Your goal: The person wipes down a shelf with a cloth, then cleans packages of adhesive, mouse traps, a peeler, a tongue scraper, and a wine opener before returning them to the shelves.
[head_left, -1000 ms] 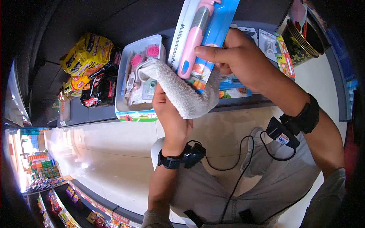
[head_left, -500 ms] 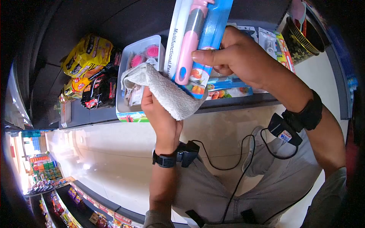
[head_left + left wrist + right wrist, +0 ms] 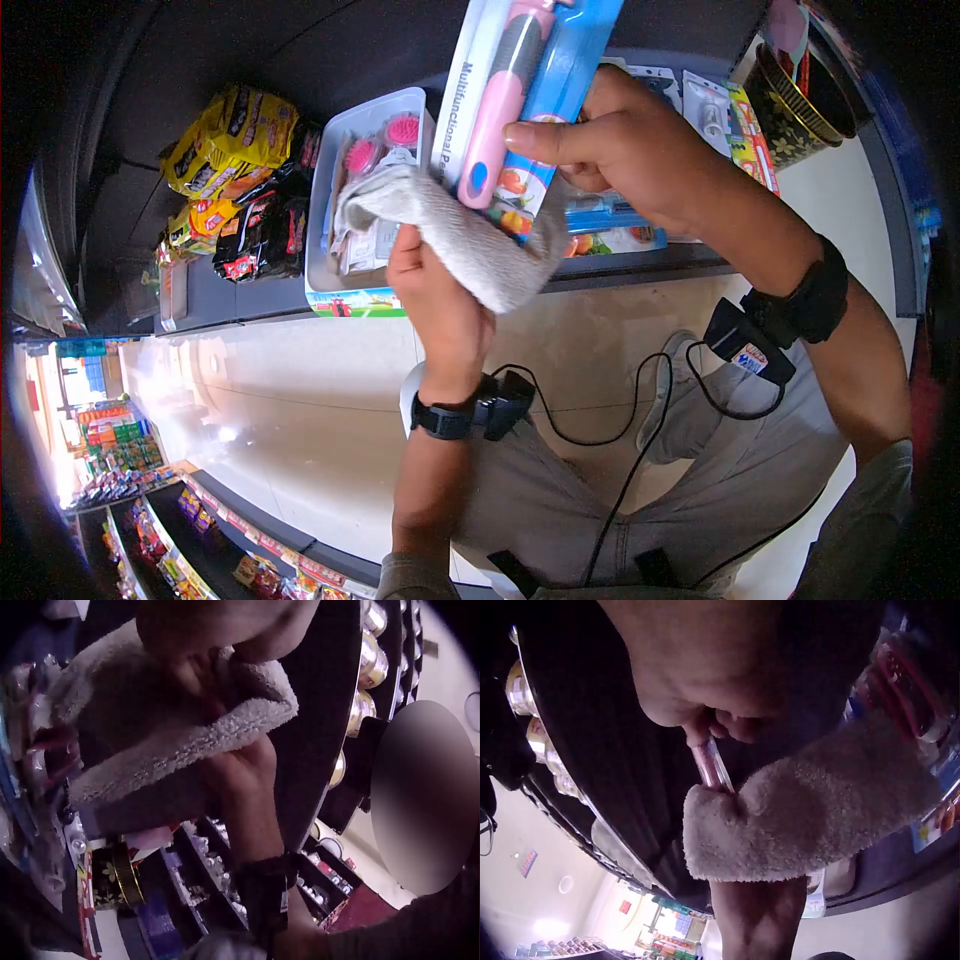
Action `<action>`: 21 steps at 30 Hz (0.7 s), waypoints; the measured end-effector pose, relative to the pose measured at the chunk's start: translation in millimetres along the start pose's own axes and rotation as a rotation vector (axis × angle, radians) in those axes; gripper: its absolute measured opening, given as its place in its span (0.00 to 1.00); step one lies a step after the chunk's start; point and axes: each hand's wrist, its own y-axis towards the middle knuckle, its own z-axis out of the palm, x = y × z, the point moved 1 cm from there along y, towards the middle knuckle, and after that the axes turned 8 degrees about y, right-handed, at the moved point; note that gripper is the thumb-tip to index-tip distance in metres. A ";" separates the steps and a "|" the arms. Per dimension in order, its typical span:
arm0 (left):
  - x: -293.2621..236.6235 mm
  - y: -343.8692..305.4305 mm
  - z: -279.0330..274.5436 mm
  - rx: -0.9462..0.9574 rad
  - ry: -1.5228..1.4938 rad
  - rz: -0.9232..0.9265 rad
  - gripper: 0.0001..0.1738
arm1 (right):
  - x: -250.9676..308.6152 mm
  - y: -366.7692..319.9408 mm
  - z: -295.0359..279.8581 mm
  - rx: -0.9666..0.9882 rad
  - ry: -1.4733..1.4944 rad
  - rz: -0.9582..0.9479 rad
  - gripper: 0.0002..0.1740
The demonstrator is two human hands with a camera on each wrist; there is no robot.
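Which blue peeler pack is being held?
The raised pack with the pink peeler, gripped by the right hand; the other blue packs lie on the shelf.

A rough, looped terry cloth (image 3: 470,245) presses against a glossy plastic blister pack (image 3: 560,80) holding a smooth pink handle (image 3: 500,100). Yellow snack bags (image 3: 235,140) shine like foil. The floor (image 3: 300,400) looks polished.

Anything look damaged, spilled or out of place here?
Nothing stands out. The right hand grips the peeler pack, which looks intact; the left hand holds the cloth against its lower end. No spill visible.
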 end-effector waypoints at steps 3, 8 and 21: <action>-2.2 13.3 -8.2 -0.064 -0.051 -0.005 0.13 | -2.8 0.4 -3.5 0.020 -0.171 -0.005 0.10; 14.3 36.9 -44.7 -0.147 0.133 0.173 0.09 | 4.5 2.8 -12.3 -0.096 -0.530 0.131 0.16; -9.8 32.3 -92.7 0.420 0.940 -0.145 0.12 | -19.3 25.2 -34.1 -0.259 -0.506 0.161 0.15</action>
